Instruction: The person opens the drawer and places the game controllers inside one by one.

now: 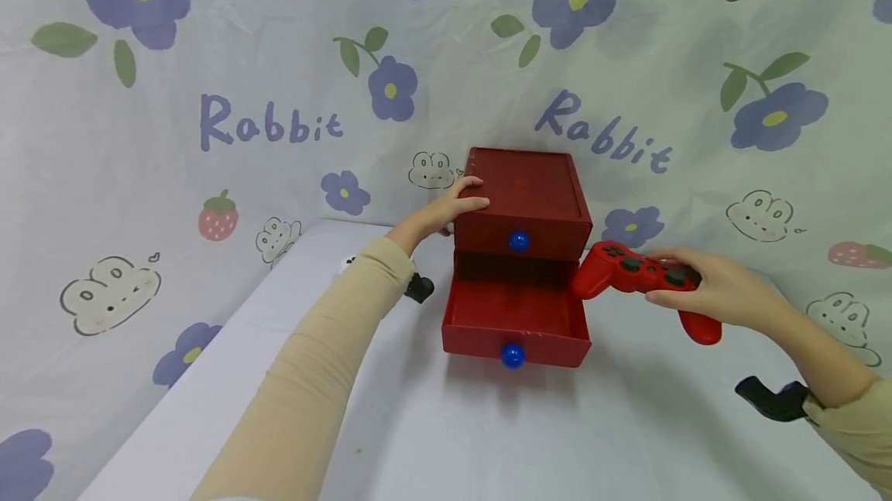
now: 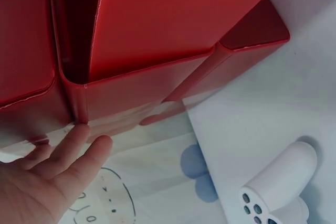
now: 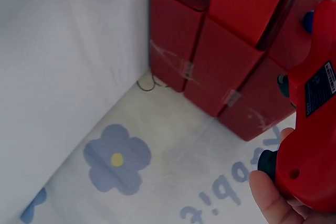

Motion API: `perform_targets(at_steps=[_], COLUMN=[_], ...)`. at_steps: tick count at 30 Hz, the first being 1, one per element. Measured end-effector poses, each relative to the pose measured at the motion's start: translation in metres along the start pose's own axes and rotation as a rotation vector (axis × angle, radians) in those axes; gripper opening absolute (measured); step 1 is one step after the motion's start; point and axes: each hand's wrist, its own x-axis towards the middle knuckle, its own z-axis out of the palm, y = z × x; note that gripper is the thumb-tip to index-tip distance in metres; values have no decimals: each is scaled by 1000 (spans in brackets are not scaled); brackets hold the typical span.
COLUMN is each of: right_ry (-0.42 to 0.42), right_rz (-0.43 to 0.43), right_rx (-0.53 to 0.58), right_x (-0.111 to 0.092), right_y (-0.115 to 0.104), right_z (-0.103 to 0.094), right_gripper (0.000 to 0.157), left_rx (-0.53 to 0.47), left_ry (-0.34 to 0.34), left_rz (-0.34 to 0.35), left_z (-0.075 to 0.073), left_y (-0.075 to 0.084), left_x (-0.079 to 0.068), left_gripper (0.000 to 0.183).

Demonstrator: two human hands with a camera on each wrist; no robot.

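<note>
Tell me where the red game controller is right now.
In the head view, the red game controller is right of centre, gripped in the right hand, with one end overlapping the right edge of the open drawer.

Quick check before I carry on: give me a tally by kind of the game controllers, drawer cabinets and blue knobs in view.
Game controllers: 2 (red controller in the right hand, white controller on the table)
Drawer cabinets: 1 (red cabinet)
Blue knobs in view: 2 (upper knob, lower knob)
Total: 5
</note>
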Motion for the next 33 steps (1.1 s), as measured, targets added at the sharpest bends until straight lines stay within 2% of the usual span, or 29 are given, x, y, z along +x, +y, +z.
perform_targets(at_steps=[12, 25, 33], right_ry=[-29, -66, -96], right_rz=[-53, -128, -157], right_rx=[-1, 65, 68], right_x=[15, 32, 42], right_y=[-22, -44, -56], right_z=[-1, 6, 12], right_gripper=[56, 57, 56], left_rx=[-6, -20, -24], left_ry=[4, 5, 3], left_rz=[1, -5, 5], left_z=[-1, 0, 0], left_y=[0, 1, 2], left_x=[-1, -1, -1], left_gripper=[57, 57, 56])
